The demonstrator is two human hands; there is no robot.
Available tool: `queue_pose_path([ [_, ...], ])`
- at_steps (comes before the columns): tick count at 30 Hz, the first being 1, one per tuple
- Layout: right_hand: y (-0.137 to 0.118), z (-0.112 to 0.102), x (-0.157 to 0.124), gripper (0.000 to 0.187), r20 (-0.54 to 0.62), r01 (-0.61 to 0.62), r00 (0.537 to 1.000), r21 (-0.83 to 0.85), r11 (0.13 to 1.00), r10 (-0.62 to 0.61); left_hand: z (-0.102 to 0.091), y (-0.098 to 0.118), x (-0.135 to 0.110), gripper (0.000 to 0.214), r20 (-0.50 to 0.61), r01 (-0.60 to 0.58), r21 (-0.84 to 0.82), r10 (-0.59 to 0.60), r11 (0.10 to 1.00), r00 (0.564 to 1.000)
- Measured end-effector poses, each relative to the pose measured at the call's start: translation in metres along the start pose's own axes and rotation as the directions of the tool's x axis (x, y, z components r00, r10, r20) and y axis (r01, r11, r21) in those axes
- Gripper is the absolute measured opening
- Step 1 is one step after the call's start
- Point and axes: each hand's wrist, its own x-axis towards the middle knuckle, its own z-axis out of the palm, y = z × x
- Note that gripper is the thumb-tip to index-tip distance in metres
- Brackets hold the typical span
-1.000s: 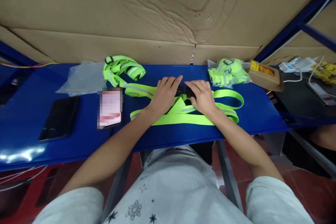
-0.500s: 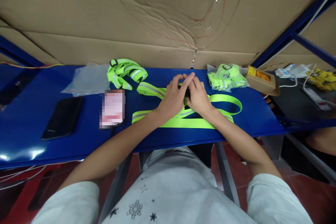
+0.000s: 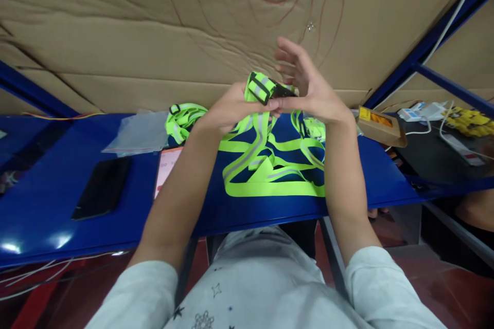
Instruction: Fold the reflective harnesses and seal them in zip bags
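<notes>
A neon-yellow reflective strap (image 3: 245,164) with a grey stripe lies in loose loops on the blue table, and its upper end rises into my hands. My left hand (image 3: 230,105) is closed on the raised, bunched part, which carries a black buckle (image 3: 259,87). My right hand (image 3: 309,82) is beside it, fingers spread and lifted, the thumb reaching across to the left thumb just under the buckle. A black piece (image 3: 283,91) of the strap shows between the hands. The left fingers are mostly hidden behind the strap.
Another bundled strap (image 3: 187,115) and clear plastic bags (image 3: 135,132) lie at the back left. A black phone (image 3: 102,187) and a lit phone (image 3: 165,164) are left of my arm. Behind my right wrist is a bagged strap (image 3: 315,128), with a cardboard box (image 3: 380,126) to its right.
Both hands have risen from the table, lifting the strap's buckle end. They were folded together over it; now the right fingers are spread apart. The view has shifted slightly.
</notes>
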Motion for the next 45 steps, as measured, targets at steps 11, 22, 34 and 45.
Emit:
queue_pose_path([
  [11,0.041,0.002,0.004,0.094,0.196,-0.175,0.975,0.377,0.91,0.106,0.004,-0.012,0.014,0.032,-0.222,-0.048,-0.152,0.014,0.987,0.975],
  [22,0.027,0.028,0.013,0.037,-0.078,-0.191,0.958,0.544,0.817,0.276,0.024,0.0,0.012,0.043,-0.239,-0.098,-0.03,0.088,0.995,0.967],
  [34,0.023,0.052,0.01,0.054,-0.237,-0.073,0.957,0.368,0.927,0.17,0.027,-0.019,0.026,0.057,-0.384,-0.154,-0.016,0.136,0.988,0.913],
  [45,-0.014,0.009,-0.007,0.026,-0.132,-0.101,0.983,0.184,0.978,0.126,0.022,-0.017,0.016,0.035,-0.175,-0.026,-0.373,-0.042,0.928,0.984],
])
